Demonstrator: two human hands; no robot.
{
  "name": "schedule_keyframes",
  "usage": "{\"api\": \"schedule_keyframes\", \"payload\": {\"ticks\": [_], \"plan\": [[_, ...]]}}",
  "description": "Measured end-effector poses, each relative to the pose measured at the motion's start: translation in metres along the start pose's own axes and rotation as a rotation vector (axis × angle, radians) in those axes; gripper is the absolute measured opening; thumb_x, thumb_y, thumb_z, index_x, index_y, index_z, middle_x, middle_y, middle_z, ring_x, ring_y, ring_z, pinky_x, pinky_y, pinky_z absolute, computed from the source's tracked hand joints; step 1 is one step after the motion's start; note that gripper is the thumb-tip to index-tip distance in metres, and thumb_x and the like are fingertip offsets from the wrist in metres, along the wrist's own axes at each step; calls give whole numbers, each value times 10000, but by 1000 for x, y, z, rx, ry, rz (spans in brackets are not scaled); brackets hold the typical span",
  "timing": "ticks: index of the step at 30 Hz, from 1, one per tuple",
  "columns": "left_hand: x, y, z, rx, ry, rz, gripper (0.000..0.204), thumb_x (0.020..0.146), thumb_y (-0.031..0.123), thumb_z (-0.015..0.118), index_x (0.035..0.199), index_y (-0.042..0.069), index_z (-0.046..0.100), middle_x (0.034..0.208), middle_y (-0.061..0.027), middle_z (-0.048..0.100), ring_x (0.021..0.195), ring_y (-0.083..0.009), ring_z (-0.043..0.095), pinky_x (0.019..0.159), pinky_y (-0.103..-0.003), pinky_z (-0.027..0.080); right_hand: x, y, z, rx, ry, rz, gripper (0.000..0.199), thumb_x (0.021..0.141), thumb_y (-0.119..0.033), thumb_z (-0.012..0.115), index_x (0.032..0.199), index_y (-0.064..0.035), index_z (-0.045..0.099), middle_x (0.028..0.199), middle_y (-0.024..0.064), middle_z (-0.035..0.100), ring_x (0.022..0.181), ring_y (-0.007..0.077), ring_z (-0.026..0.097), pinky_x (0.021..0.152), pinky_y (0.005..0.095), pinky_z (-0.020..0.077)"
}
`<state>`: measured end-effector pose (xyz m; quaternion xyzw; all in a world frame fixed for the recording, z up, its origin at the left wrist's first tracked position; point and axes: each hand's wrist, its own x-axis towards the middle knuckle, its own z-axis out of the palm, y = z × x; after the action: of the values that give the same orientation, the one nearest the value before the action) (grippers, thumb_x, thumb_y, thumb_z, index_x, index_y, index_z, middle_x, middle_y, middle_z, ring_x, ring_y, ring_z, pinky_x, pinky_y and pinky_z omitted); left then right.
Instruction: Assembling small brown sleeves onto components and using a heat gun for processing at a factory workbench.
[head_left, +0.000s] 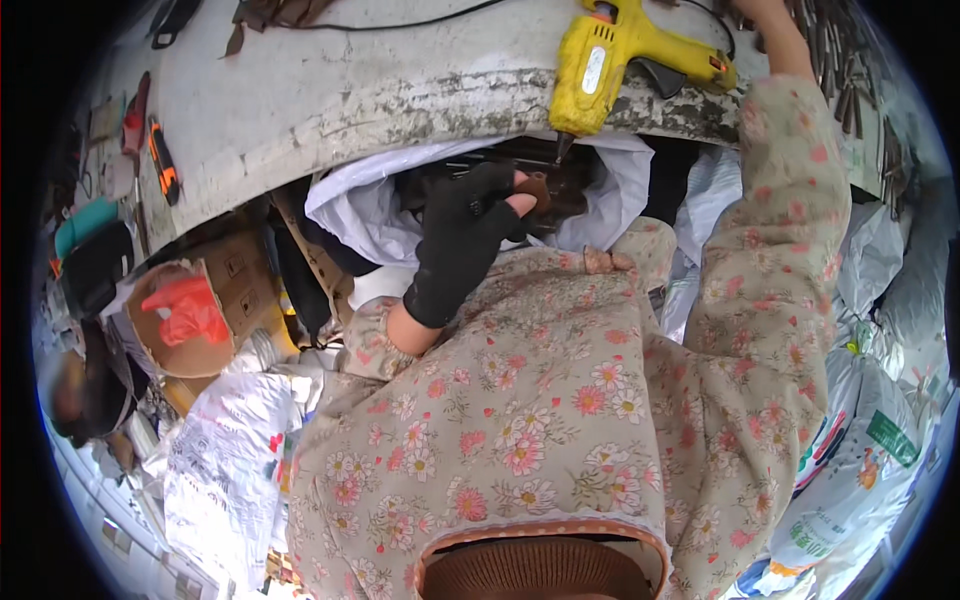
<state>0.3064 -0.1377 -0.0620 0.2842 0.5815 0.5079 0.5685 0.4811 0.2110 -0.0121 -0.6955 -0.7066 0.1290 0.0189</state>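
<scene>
My left hand (468, 225), in a black fingerless glove, pinches a small brown piece (540, 192) that looks like leather between thumb and fingertip. It is over an open white bag (350, 205) at the table's near edge, with dark brown material inside. Just above the held piece points the nozzle of a yellow glue gun (590, 75), which lies on the table and overhangs its edge. My bare right hand (765, 12) reaches to the far right, beside a row of metal tools (850, 60). The picture's top edge cuts off its fingers, so its grip is hidden.
On the worn pale table (400, 75) lie an orange-and-black utility knife (162, 162), a red-handled tool (137, 115) and a black cord (420, 22). A cardboard box (235, 285) holding a red plastic bag (188, 308) stands at left. Plastic bags (860, 480) fill the right.
</scene>
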Motion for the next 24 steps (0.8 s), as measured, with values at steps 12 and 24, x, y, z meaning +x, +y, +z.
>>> {"api": "schedule_keyframes", "payload": {"ticks": [12,24], "plan": [[7,-26,13,54,19,-3,204,786,68,624,971,-9,583,779,-43,614,643,-72,534,572,-211,430,-163,22,47,241,160,-606,577,718,-367,679,1199,-102,503,1144,127,544,986,295,559,787,364,472],[11,-12,16,-109,54,-119,190,799,101,627,952,-5,589,769,-24,605,664,-40,526,571,-197,432,-168,2,31,71,212,-695,425,738,-185,615,1132,-77,497,1062,107,551,936,269,560,766,353,459]]}}
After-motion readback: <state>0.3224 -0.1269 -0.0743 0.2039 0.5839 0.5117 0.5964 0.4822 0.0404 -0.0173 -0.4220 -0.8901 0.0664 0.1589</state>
